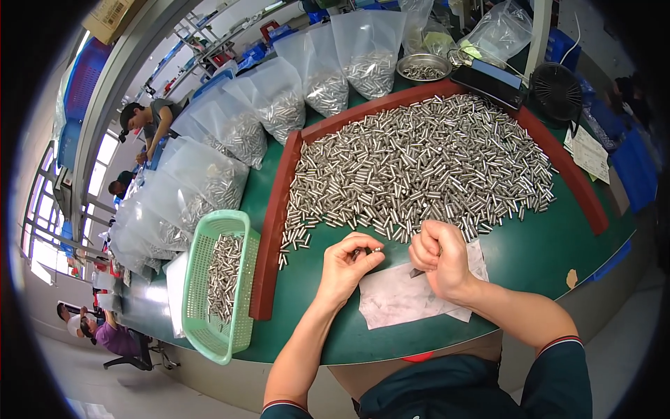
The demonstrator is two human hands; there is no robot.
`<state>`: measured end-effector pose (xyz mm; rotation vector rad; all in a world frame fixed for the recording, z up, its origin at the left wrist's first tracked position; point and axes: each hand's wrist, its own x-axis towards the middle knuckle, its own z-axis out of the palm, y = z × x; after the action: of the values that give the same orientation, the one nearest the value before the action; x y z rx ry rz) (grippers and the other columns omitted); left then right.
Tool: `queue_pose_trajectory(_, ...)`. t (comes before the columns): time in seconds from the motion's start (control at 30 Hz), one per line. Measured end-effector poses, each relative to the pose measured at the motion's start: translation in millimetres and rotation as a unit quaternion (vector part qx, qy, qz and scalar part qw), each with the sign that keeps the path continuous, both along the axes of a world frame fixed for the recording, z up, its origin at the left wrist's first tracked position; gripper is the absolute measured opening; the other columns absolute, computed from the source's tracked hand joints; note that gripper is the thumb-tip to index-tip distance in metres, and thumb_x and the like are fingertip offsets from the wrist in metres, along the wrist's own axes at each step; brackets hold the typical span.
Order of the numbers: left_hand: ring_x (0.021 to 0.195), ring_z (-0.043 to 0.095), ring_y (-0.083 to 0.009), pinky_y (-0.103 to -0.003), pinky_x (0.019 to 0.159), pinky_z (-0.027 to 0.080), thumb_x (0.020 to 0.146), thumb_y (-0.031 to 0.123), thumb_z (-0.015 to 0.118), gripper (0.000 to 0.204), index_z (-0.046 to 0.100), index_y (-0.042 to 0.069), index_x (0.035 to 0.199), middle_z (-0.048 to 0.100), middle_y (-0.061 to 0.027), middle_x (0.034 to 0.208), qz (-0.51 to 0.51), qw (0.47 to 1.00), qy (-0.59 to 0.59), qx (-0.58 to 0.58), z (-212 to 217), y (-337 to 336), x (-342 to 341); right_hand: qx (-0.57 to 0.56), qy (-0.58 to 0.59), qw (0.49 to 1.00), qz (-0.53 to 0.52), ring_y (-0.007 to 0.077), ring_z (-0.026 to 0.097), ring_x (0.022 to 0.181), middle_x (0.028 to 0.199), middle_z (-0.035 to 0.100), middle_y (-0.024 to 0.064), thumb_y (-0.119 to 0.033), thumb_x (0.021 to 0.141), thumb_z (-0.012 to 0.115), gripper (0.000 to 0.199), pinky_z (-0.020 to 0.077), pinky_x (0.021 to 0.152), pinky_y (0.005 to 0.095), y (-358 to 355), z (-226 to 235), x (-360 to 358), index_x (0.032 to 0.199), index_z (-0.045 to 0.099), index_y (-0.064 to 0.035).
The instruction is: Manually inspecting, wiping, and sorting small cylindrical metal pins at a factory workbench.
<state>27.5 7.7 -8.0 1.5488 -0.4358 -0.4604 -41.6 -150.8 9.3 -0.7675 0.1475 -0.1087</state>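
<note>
My left hand (342,271) is closed around a few small metal pins, their shiny ends showing between thumb and fingers. To its right, my right hand (441,257) is curled into a fist over a stained white cloth (391,302). A small dark tip (416,273) shows below its fingers; what the fist holds is otherwise hidden. Just beyond both hands spreads a large heap of short silver metal pins (419,160) on the green table (307,335).
Red-brown rails (269,258) border the heap. At left stands a light green plastic basket (244,307) partly filled with pins. Clear bags of pins (279,105) line the far and left sides. Behind are a metal bowl (401,64) and a black fan (556,91). Other people work at left.
</note>
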Motion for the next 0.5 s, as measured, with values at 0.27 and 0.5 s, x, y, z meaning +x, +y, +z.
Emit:
queue_pose_trajectory(0.27, 0.051, 0.039, -0.0113, -0.023, 0.047, 0.034, 0.068, 0.004, 0.065, 0.013, 0.058, 0.001, 0.079, 0.051, -0.0046, 0.068, -0.115, 0.934, -0.228, 0.250, 27.4, -7.0, -29.9, 0.038, -0.032, 0.999, -0.019, 0.0080, 0.016, 0.038, 0.040, 0.024, -0.0014, -0.016, 0.083, 0.031, 0.033, 0.0161, 0.038, 0.0240, -5.5, 1.8, 0.0, 0.051, 0.027, -0.0114)
queue_pose_trajectory(0.5, 0.053, 0.049, -0.0179, -0.028, 0.050, 0.040, 0.071, 0.003, 0.062, 0.009, 0.054, -0.001, 0.073, 0.052, -0.0075, 0.066, -0.129, 0.925, -0.258, 0.248, 15.4, -13.6, -33.3, -0.012, -0.033, 0.999, -0.003, 0.0079, 0.019, 0.039, 0.041, 0.027, -0.0005, -0.017, 0.083, 0.033, 0.034, 0.0172, 0.039, 0.0241, 1.0, -2.6, -5.3, 0.051, 0.028, -0.0102)
